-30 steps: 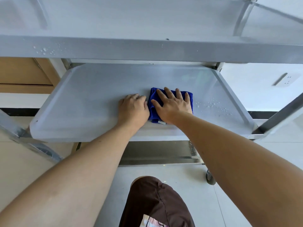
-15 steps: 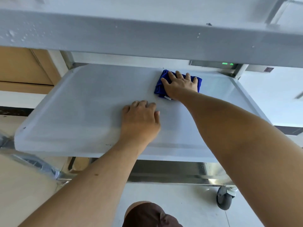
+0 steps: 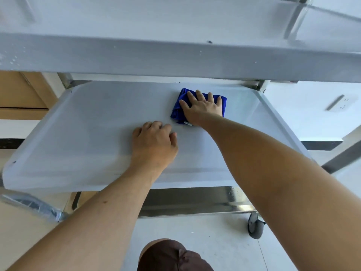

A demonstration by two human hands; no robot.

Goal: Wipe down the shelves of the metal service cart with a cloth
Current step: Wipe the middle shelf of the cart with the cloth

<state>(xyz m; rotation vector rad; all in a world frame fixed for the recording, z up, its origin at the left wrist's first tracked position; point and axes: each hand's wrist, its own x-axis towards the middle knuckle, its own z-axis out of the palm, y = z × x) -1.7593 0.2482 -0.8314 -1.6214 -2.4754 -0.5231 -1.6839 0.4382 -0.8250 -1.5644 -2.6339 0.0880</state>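
The metal cart's middle shelf (image 3: 82, 137) fills the centre of the head view, under the front rim of the top shelf (image 3: 175, 55). A folded blue cloth (image 3: 176, 112) lies toward the shelf's back right. My right hand (image 3: 203, 108) presses flat on it with fingers spread. My left hand (image 3: 154, 143) rests on the bare shelf just in front and to the left of the cloth, fingers bent at the knuckles, holding nothing. Part of the cloth is hidden under my right hand.
The bottom shelf's shiny front rail (image 3: 195, 204) shows below the middle shelf, with a grey caster wheel (image 3: 255, 227) at the right. A wall socket (image 3: 340, 103) is on the white wall at right. My knee in brown shorts (image 3: 172, 255) is below.
My right hand pushed the cloth from the shelf's front centre to the back right, then drew it slightly back. My left hand stayed on the shelf.
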